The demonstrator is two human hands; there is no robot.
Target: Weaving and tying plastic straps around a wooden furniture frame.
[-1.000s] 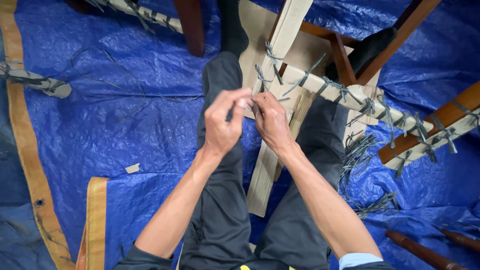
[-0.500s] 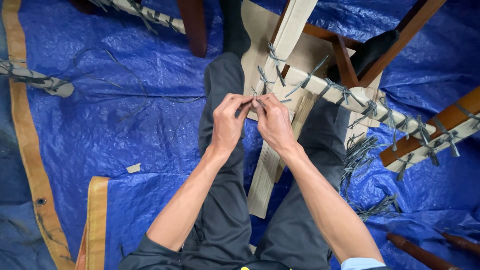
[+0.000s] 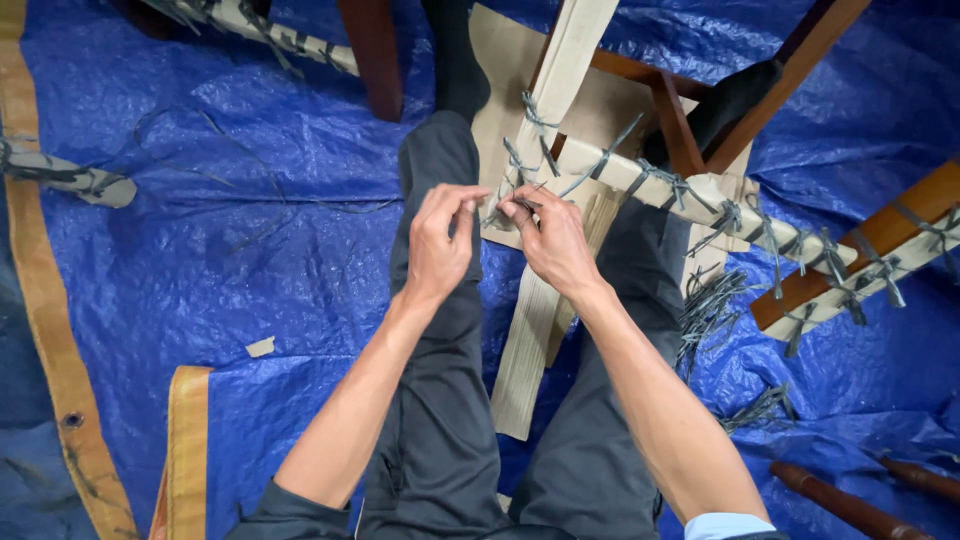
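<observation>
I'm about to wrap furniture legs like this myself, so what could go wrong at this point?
Both the left hand and the right hand pinch a grey tie at the end of the cardboard-wrapped bar; if either grip slips, the knot may loosen and the cardboard shift. The loose grey ties beside the right leg lie on the crinkled blue tarp and could scatter or snag.

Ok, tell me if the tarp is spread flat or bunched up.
Spread out but wrinkled: the tarp covers the floor around the legs, creased all over.
</observation>
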